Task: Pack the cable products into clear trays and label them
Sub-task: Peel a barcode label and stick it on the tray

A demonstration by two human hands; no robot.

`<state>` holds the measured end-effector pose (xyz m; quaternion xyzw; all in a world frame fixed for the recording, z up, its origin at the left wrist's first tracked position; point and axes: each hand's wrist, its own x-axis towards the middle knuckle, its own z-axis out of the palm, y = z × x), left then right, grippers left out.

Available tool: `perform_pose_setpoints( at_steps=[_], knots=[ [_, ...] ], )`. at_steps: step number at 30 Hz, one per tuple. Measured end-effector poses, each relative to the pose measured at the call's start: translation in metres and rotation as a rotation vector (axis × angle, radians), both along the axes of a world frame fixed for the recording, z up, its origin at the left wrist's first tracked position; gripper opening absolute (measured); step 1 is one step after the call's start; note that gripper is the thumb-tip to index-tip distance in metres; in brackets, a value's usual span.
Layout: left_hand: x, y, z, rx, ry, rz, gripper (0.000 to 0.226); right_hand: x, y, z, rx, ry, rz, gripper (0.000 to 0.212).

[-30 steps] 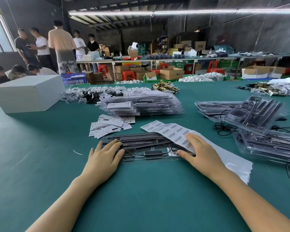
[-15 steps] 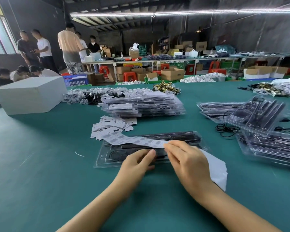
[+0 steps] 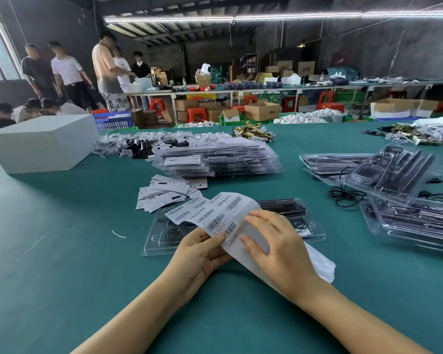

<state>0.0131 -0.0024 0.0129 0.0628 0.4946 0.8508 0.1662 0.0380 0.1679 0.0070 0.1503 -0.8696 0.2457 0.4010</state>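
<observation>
Both hands are up over the near edge of the green surface, working a sheet of barcode labels. The left hand pinches the sheet's lower edge between thumb and fingers; the right hand has its fingers curled onto the backing paper just beside it, as if to peel one sticker free.

Right under the sheet lies a closed clear tray with a dark cable coiled inside, so I'd say this one is packed and only wants its label. Toward the middle of the surface sits a stack of filled trays, the top ones showing white labels, which looks like finished work. A loose heap of paper slips lies between that stack and the tray. Toward the right edge more trays are piled, with loose black cables just beside them, so plenty seems left to pack.
</observation>
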Motion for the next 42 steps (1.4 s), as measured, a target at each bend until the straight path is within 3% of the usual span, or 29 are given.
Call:
perform_pose_setpoints(
  at_steps=[6,13,18,42],
  knots=[
    [0.002,0.0,-0.001,-0.066,0.059,-0.091,0.037,0.0,-0.002,0.001,0.014,0.004,-0.134,0.033],
    [0.003,-0.002,0.0,-0.088,0.12,-0.157,0.039,0.003,-0.009,0.002,-0.048,-0.037,-0.084,0.036],
    [0.002,-0.001,0.001,-0.084,0.092,-0.135,0.029,0.006,-0.011,0.0,-0.085,-0.03,-0.045,0.029],
    [-0.001,-0.001,0.001,-0.051,-0.02,-0.089,0.028,0.004,-0.012,-0.002,0.021,0.138,0.073,0.005]
  ],
)
